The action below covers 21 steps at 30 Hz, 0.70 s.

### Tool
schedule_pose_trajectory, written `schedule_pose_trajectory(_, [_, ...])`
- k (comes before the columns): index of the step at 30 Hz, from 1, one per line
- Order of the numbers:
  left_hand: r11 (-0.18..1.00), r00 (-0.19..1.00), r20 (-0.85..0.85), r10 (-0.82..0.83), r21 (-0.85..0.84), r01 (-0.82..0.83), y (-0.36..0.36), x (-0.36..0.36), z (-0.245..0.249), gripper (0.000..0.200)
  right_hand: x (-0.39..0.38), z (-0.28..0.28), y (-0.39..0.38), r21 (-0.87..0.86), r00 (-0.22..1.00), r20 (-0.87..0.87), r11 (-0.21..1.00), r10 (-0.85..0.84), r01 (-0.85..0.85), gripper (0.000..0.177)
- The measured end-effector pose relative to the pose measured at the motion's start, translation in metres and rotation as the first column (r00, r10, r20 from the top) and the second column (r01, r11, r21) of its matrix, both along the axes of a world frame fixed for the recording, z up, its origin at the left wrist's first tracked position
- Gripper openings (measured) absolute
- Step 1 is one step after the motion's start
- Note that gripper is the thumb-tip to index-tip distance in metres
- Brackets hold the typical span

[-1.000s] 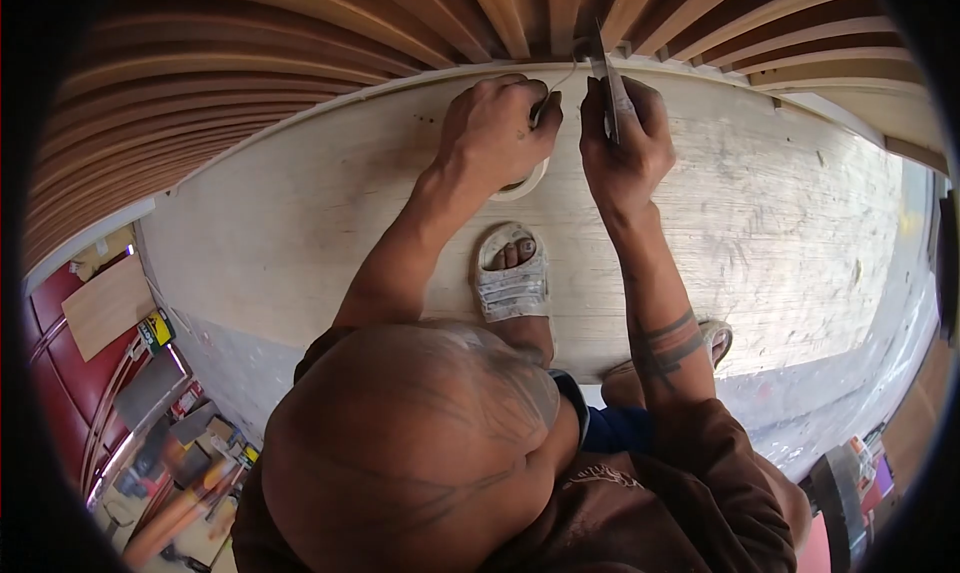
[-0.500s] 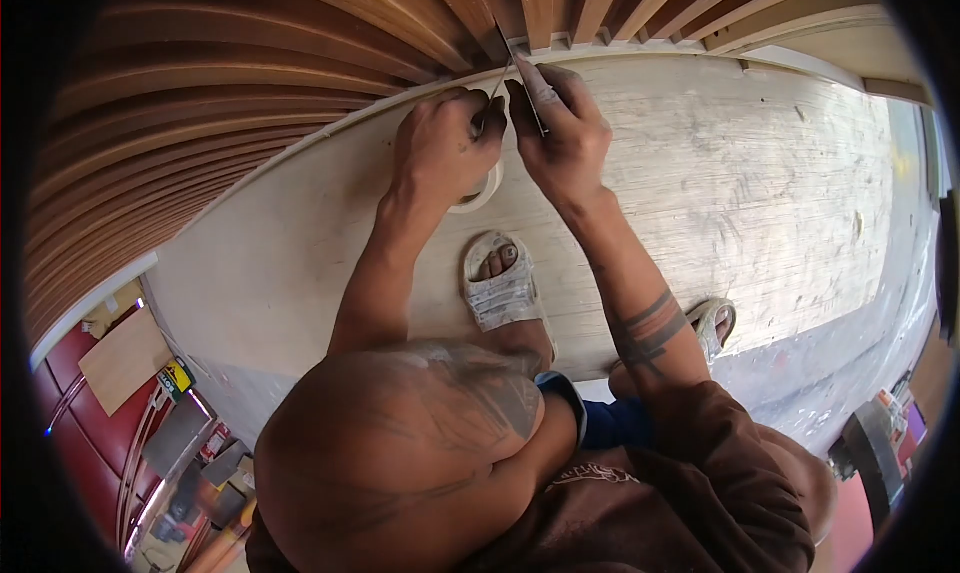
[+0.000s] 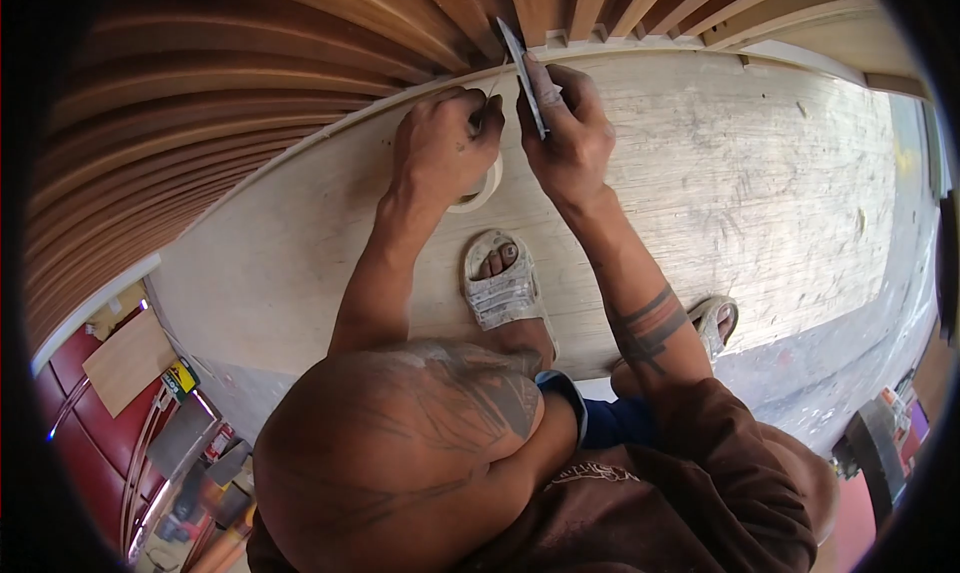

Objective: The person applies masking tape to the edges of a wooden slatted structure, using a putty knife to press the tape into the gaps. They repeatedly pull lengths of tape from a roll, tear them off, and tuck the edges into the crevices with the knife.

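My left hand point(image 3: 445, 143) is closed with thumb and fingers pinched together on masking tape. The cream tape roll point(image 3: 484, 195) shows partly from under this hand, the rest hidden by it. A thin strip of tape runs from the fingertips up to the foot of the wooden slats point(image 3: 440, 23). In my right hand point(image 3: 572, 138) is a flat metal putty knife point(image 3: 522, 73), its index finger stretched along the blade. The blade's tip reaches in between two slats, close beside the strip.
Brown slats curve along the top and left, above a pale strip of trim. My sandalled feet point(image 3: 508, 288) stand on a worn pale plywood board point(image 3: 700, 193). Tools and boxes point(image 3: 200, 473) lie at the lower left, beside a leaning wood panel point(image 3: 130, 363).
The putty knife has turned in my right hand, so its flat face now shows instead of its thin edge. The right hand has shifted slightly; the left hand stays nearly still.
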<state>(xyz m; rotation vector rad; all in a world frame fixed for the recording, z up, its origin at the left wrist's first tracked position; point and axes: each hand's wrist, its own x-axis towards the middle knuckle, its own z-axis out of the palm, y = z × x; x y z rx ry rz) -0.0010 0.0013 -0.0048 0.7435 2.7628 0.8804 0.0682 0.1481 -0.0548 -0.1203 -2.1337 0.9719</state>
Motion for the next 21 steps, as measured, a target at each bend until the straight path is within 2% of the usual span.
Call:
schedule_pose_trajectory(4, [1.000,1.000,0.016,-0.007,0.011,0.007,-0.002,0.000,-0.002,0.022,-0.001,0.001,-0.012,-0.092,0.999,-0.007,0.995,0.041,-0.041,0.071])
schedule_pose_trajectory(6, [0.995,1.000,0.009,-0.012,-0.099,0.013,0.001,0.000,0.002,0.021,-0.003,0.003,-0.012,-0.178,0.998,-0.018,0.982,0.055,-0.057,0.067])
schedule_pose_trajectory(7, [0.995,1.000,0.010,-0.018,-0.098,0.019,0.003,0.000,0.003,0.021,-0.003,0.004,-0.008,-0.177,0.999,-0.017,0.983,0.049,-0.051,0.067])
schedule_pose_trajectory(10, [0.999,0.999,-0.029,-0.032,-0.021,0.032,0.005,0.002,0.005,0.024,-0.005,0.007,0.008,-0.188,0.997,-0.030,0.979,0.073,-0.078,0.058])
schedule_pose_trajectory(12, [0.998,1.000,0.007,-0.026,-0.065,0.027,0.008,0.002,0.007,0.027,-0.005,0.008,0.017,-0.251,0.994,-0.032,0.962,0.104,-0.109,0.037])
schedule_pose_trajectory(17, [0.997,0.999,0.018,-0.029,-0.069,0.030,0.011,0.002,0.009,0.029,-0.002,0.009,0.025,-0.159,0.997,-0.020,0.985,0.071,-0.073,0.039])
schedule_pose_trajectory(19, [0.998,1.000,0.002,-0.029,-0.063,0.029,0.011,0.002,0.008,0.029,-0.002,0.009,0.022,-0.063,1.000,0.002,0.998,0.010,-0.010,0.043])
schedule_pose_trajectory(21, [0.999,0.999,-0.029,-0.030,-0.030,0.029,0.011,0.003,0.009,0.028,-0.001,0.010,0.016,-0.085,1.000,0.007,0.996,0.000,0.000,0.045])
